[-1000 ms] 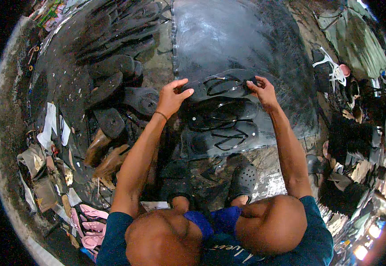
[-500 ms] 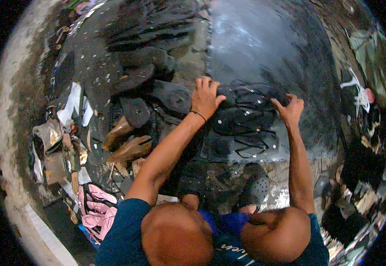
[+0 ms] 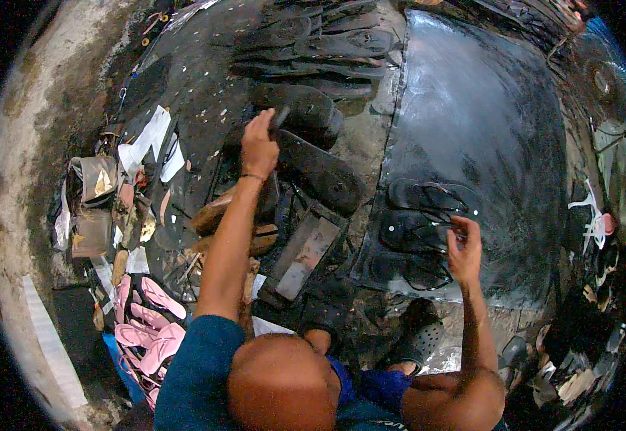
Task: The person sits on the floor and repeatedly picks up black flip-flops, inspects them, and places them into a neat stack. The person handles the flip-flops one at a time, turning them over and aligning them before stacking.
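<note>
My left hand [image 3: 259,147] reaches far forward and closes on the edge of a dark rubber sandal sole [image 3: 300,109] in a heap of soles. My right hand [image 3: 464,251] rests with bent fingers on the straps of black flip-flops [image 3: 421,233], several of them lined up on a dark sheet [image 3: 485,129]. Whether the right hand grips a strap I cannot tell.
More dark soles [image 3: 313,43] lie stacked at the top. Pink flip-flops [image 3: 148,323] sit at the lower left beside scraps of paper [image 3: 148,140] and tins [image 3: 97,179]. My feet in black clogs [image 3: 417,337] stand below the sheet. Clutter lines the right edge.
My left hand left the flip-flops and moved up and to the left onto the pile of soles. The right hand stayed at the flip-flops. My view swung to the left.
</note>
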`<state>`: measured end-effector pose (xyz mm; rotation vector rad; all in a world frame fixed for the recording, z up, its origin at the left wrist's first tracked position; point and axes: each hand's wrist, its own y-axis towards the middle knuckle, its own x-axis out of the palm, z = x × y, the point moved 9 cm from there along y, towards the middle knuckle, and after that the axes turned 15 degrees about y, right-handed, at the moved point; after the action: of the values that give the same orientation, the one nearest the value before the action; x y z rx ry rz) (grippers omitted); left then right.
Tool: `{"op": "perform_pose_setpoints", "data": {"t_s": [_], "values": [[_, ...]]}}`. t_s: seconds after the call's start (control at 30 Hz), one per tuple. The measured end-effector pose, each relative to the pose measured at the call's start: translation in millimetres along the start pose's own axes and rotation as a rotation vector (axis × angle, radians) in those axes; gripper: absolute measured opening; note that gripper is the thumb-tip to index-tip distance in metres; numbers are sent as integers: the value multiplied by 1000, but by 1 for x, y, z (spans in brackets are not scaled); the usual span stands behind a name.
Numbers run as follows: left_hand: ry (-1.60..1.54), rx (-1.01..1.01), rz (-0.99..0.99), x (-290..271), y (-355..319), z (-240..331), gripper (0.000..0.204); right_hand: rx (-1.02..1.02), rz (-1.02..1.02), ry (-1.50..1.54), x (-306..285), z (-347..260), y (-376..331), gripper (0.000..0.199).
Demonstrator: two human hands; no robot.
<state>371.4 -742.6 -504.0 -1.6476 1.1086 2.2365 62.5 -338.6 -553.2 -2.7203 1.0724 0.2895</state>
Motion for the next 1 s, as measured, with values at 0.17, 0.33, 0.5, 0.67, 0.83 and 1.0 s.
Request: {"op": "perform_pose_setpoints", "data": {"t_s": [0.17,0.33,0.5,0.67,0.83,1.0], "values": [[-11,112,-113,-29,-30,7,73,-333,-406,-15,106,-49,30,34],[69,223,-359,-11,-76,6,74,-672,-657,-382,245,-98,103,40],[-28,136,-320,-38,-57,35,67,-310,-403,-466,316,-93,219,55],[-115,118,-190,-32,-17,68,74,115,-374,278,317,-56,249,43],[86,81,-63,-12,17,69,79,406,-615,362,349,-87,185,37],[-26,33,-13,4,63,54,59,-258,-782,-175,338,-88,186,34]]}}
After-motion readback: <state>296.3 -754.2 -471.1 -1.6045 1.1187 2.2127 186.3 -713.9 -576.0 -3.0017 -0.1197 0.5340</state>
